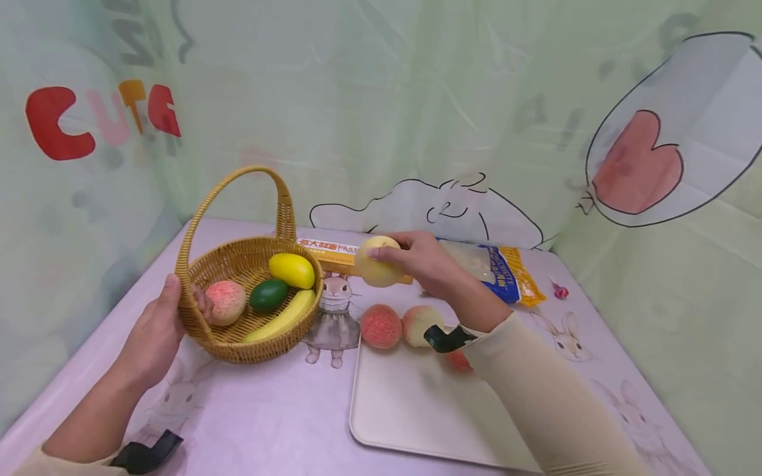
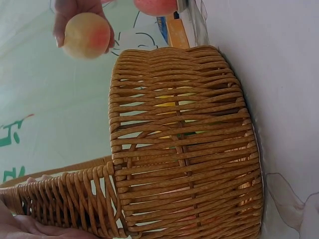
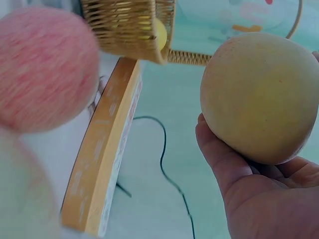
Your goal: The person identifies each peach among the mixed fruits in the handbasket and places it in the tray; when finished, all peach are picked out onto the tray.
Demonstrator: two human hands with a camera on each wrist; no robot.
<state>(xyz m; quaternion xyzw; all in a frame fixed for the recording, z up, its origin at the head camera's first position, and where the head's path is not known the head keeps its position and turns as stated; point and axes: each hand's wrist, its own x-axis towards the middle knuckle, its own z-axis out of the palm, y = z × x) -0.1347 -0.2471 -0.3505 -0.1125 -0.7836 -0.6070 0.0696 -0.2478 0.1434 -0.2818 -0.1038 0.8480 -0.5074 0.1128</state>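
"How was this step best done?"

"It looked like a careful carry, so I judged that a light, even hold on the pale yellow peach [image 1: 374, 271] was enough, with the fruit well above the rim [image 1: 321, 285] and the wicker basket [image 1: 238, 352] steady."

"And the 2 hands?"

"The right hand [image 1: 425, 264] was clamped on that peach, thumb and fingers parted about as wide as the fruit. The left hand [image 1: 157, 330] gripped the basket where its handle [image 1: 286, 215] met the rim, thumb outside, fingertips inside."

"Where was the pale yellow peach?"

"Raised off the table [image 1: 268, 410], right of the basket and apart from it, in front of the pasta box [image 1: 327, 254] in the head view. The basket held 4 other fruits; 3 peaches [image 1: 381, 326] lay at the tray [image 1: 417, 413]."
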